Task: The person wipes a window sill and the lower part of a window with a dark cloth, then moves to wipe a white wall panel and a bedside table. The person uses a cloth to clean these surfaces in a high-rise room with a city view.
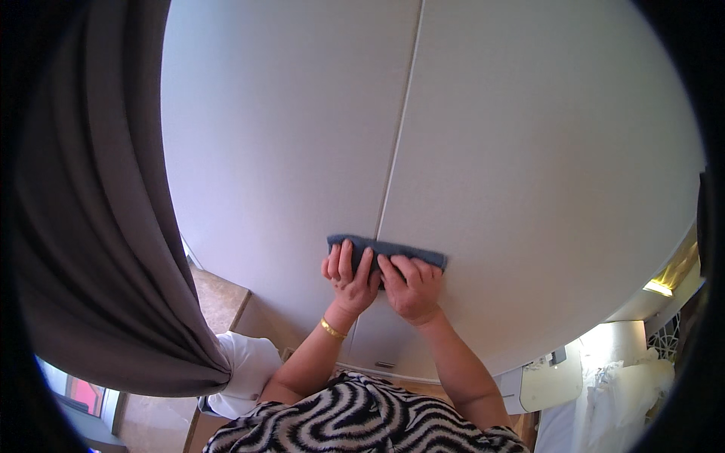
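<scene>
Both my hands press a folded dark blue-grey cloth point(396, 248) flat against a pair of tall, pale cabinet doors point(510, 187). My left hand point(351, 277), with a gold bracelet at the wrist, holds the cloth's left part, fingers pointing up. My right hand point(412, 283) holds its right part, fingers bent over it. The thumbs lie close together near the seam between the doors. The cloth lies across that seam. What is under the cloth is hidden.
A dark curtain point(107, 198) hangs at the left, gathered beside a white cloth point(243, 368). Behind it is a stone-like ledge point(218, 294). A small handle point(386, 364) sits low on the cabinet. White furniture point(552, 376) and translucent plastic point(628, 396) are at the lower right.
</scene>
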The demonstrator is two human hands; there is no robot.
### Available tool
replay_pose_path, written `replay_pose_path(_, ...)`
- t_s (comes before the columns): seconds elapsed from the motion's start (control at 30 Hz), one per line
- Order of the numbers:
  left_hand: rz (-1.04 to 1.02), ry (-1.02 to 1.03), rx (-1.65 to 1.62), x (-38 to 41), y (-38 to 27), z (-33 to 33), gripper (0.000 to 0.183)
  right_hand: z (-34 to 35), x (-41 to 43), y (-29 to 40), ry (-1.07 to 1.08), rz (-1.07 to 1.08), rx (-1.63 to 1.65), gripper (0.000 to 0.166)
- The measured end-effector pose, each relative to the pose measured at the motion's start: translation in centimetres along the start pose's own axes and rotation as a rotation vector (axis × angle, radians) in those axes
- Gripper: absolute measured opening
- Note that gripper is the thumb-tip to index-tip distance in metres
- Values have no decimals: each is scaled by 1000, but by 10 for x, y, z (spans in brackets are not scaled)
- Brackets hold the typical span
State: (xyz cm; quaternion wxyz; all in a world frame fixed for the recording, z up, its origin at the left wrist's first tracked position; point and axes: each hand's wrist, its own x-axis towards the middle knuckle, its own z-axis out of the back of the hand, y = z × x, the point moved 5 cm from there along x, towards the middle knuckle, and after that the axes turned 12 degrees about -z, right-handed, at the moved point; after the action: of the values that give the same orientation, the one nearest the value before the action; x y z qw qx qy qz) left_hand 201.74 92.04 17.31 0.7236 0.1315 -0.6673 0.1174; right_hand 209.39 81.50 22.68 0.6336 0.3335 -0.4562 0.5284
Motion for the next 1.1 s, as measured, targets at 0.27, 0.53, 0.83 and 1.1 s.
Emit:
replay_pose_path(0.27, 7, 67, -118, 108, 13, 13, 42, 30, 82, 2, -163, -53, -55, 35)
replay_pose_path(0.53, 27, 3, -90, -29, 14, -11, 43, -11, -4, 17, -55, 14, -76, 30)
replay_pose_path(0.83, 54, 113, -125, 55, 24, 7, 43, 10, 51, 16, -115, -39, -51, 36)
replay_pose_path(1.1, 34, 69, -121, -43, 11, -12, 42, -10, -8, 13, 8, -20, -37, 30)
